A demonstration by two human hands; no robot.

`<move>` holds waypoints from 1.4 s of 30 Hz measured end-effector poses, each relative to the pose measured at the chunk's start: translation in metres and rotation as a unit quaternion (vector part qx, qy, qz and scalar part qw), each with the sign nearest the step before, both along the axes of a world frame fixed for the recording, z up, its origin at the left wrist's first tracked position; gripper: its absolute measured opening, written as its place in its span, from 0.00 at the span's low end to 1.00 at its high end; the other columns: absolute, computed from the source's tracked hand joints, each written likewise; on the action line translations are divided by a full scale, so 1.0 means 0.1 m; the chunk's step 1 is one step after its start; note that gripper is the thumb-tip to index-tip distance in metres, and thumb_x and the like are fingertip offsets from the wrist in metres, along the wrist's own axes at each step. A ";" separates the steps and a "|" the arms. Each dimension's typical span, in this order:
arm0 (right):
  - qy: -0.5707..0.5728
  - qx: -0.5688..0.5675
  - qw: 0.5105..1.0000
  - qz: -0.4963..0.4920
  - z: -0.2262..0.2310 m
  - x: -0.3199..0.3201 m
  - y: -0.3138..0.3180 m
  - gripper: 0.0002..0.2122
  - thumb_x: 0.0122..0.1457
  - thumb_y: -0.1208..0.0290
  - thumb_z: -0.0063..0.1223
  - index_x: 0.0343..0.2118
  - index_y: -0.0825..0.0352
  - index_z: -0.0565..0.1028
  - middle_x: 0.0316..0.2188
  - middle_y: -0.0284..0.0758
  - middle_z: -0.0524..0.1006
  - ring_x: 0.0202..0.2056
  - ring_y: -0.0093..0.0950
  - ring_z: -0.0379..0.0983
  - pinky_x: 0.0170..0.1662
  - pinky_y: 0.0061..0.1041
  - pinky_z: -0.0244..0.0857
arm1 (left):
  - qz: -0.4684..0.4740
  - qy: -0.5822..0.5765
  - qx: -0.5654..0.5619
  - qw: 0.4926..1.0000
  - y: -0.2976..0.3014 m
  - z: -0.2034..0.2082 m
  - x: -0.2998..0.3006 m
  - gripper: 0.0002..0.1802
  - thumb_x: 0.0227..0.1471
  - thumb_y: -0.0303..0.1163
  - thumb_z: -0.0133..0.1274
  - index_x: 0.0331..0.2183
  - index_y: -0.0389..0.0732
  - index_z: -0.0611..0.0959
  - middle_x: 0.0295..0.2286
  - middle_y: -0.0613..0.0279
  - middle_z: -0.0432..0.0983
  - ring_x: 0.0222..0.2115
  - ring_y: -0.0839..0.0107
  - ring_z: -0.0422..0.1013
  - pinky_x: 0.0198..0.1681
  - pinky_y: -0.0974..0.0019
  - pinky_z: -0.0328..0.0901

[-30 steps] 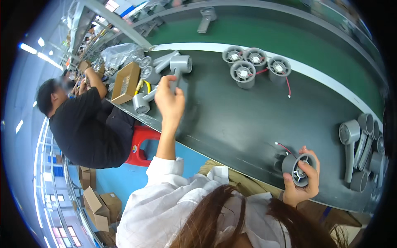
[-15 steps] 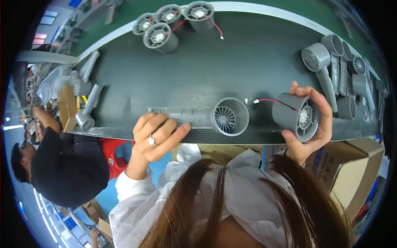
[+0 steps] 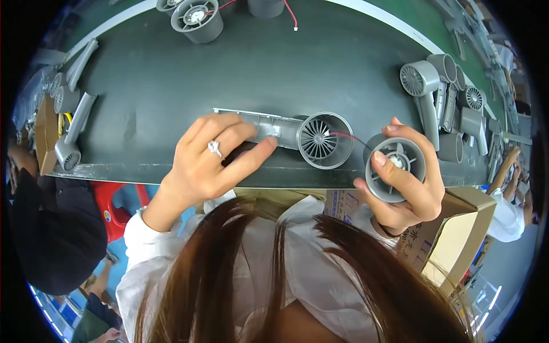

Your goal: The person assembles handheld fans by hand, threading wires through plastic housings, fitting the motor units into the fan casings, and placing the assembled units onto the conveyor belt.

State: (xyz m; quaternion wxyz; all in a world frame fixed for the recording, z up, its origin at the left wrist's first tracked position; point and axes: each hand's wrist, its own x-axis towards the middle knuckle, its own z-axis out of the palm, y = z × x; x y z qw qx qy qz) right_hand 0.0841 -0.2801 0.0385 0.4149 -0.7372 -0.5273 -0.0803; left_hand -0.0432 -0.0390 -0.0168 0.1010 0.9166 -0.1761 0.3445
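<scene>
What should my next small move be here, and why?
I'd probably ease the fan unit slightly left, guiding its red wire into the housing's round head. Your right hand holds the unit just outside the head, the wire's end appears to be over the open mouth, and your left hand has the handle.
</scene>
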 end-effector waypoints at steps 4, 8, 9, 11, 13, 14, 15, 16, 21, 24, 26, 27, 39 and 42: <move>-0.081 -0.043 0.992 0.089 0.02 0.10 0.08 0.21 0.29 0.77 0.70 0.33 0.64 0.80 0.36 0.48 0.73 0.36 0.42 0.75 0.45 0.43 0.70 | 0.017 0.109 -0.122 0.986 -0.08 0.11 0.05 0.22 0.28 0.31 0.64 0.34 0.41 0.81 0.34 0.59 0.72 0.39 0.58 0.68 0.39 0.57 0.64; -0.050 -0.068 0.995 0.061 0.11 0.04 0.19 0.20 0.28 0.77 0.70 0.31 0.65 0.80 0.36 0.47 0.73 0.34 0.39 0.74 0.42 0.41 0.71 | 0.032 0.180 -0.156 0.971 -0.21 0.09 0.16 0.30 0.27 0.33 0.66 0.38 0.38 0.78 0.38 0.55 0.71 0.47 0.54 0.64 0.49 0.50 0.59; -0.079 -0.070 0.992 0.071 0.11 0.04 0.21 0.19 0.28 0.76 0.70 0.31 0.65 0.80 0.36 0.46 0.73 0.33 0.38 0.74 0.40 0.40 0.72 | 0.026 0.167 -0.161 0.972 -0.25 0.07 0.18 0.29 0.27 0.33 0.66 0.38 0.37 0.77 0.38 0.55 0.72 0.47 0.54 0.65 0.48 0.50 0.59; -0.069 -0.088 0.992 0.051 0.12 -0.02 0.26 0.19 0.28 0.76 0.70 0.30 0.66 0.80 0.36 0.46 0.73 0.33 0.38 0.74 0.39 0.38 0.72 | 0.022 0.139 -0.173 0.975 -0.30 0.06 0.19 0.27 0.27 0.31 0.66 0.36 0.34 0.77 0.35 0.54 0.73 0.44 0.55 0.67 0.47 0.52 0.61; -0.059 -0.105 0.992 0.036 0.14 -0.05 0.26 0.19 0.28 0.75 0.70 0.30 0.66 0.80 0.36 0.47 0.73 0.32 0.37 0.74 0.37 0.36 0.72 | 0.030 0.134 -0.190 0.972 -0.36 0.01 0.18 0.27 0.27 0.30 0.65 0.36 0.34 0.77 0.34 0.55 0.73 0.42 0.55 0.69 0.45 0.54 0.62; -0.019 -0.120 0.993 0.013 0.17 -0.08 0.26 0.20 0.27 0.75 0.71 0.30 0.67 0.80 0.35 0.47 0.74 0.32 0.37 0.74 0.36 0.34 0.72 | 0.027 0.126 -0.206 0.970 -0.38 -0.01 0.19 0.26 0.27 0.29 0.64 0.36 0.33 0.77 0.32 0.56 0.74 0.39 0.56 0.70 0.44 0.55 0.63; 0.020 -0.134 0.991 -0.011 0.21 -0.10 0.25 0.20 0.27 0.74 0.71 0.30 0.68 0.80 0.35 0.47 0.74 0.32 0.37 0.75 0.35 0.32 0.72 | 0.030 0.108 -0.192 0.975 -0.39 -0.01 0.20 0.23 0.30 0.28 0.62 0.35 0.31 0.77 0.29 0.55 0.73 0.36 0.58 0.70 0.40 0.59 0.65; 0.018 -0.137 0.990 -0.013 0.24 -0.12 0.25 0.20 0.27 0.74 0.71 0.30 0.68 0.80 0.35 0.47 0.74 0.32 0.37 0.75 0.35 0.32 0.72 | 0.028 0.107 -0.195 0.974 -0.42 -0.02 0.20 0.23 0.30 0.28 0.62 0.35 0.31 0.77 0.29 0.55 0.73 0.36 0.58 0.70 0.40 0.59 0.65; 0.137 -0.156 0.976 -0.063 0.31 -0.15 0.26 0.20 0.31 0.74 0.72 0.31 0.72 0.79 0.31 0.46 0.76 0.32 0.34 0.76 0.34 0.26 0.70 | 0.091 0.006 -0.150 0.984 -0.60 -0.13 0.24 0.13 0.37 0.25 0.54 0.30 0.29 0.79 0.27 0.52 0.74 0.30 0.59 0.71 0.30 0.64 0.67; 0.164 -0.171 0.968 -0.082 0.32 -0.17 0.23 0.19 0.33 0.73 0.72 0.31 0.73 0.79 0.31 0.45 0.76 0.32 0.33 0.76 0.35 0.25 0.69 | 0.103 -0.011 -0.154 0.983 -0.65 -0.15 0.26 0.11 0.37 0.24 0.53 0.29 0.29 0.78 0.27 0.50 0.75 0.29 0.61 0.72 0.28 0.65 0.68; 0.181 -0.186 0.962 -0.085 0.33 -0.19 0.22 0.19 0.33 0.73 0.72 0.32 0.73 0.79 0.32 0.45 0.76 0.32 0.32 0.76 0.35 0.24 0.69 | 0.097 -0.023 -0.170 0.980 -0.66 -0.16 0.27 0.10 0.37 0.24 0.54 0.27 0.29 0.78 0.27 0.49 0.75 0.28 0.60 0.72 0.29 0.65 0.68; 0.182 -0.188 0.961 -0.086 0.35 -0.19 0.22 0.19 0.33 0.73 0.72 0.32 0.73 0.79 0.32 0.45 0.76 0.32 0.32 0.76 0.35 0.24 0.69 | 0.095 -0.022 -0.173 0.980 -0.67 -0.16 0.26 0.10 0.37 0.24 0.54 0.27 0.29 0.78 0.27 0.49 0.75 0.28 0.60 0.72 0.29 0.65 0.68; 0.211 -0.204 0.946 -0.135 0.37 -0.29 0.40 0.18 0.36 0.74 0.67 0.33 0.75 0.78 0.33 0.43 0.76 0.35 0.29 0.74 0.39 0.23 0.66 | 0.047 0.045 -0.259 0.964 -0.61 -0.15 0.22 0.11 0.32 0.24 0.58 0.23 0.30 0.76 0.33 0.48 0.73 0.31 0.58 0.70 0.30 0.61 0.67; 0.207 -0.211 0.946 -0.134 0.39 -0.29 0.41 0.19 0.35 0.73 0.69 0.33 0.74 0.78 0.33 0.44 0.76 0.34 0.30 0.74 0.39 0.23 0.66 | 0.029 0.097 -0.311 0.945 -0.57 -0.10 0.23 0.10 0.34 0.24 0.58 0.24 0.31 0.76 0.33 0.49 0.73 0.31 0.58 0.70 0.32 0.61 0.66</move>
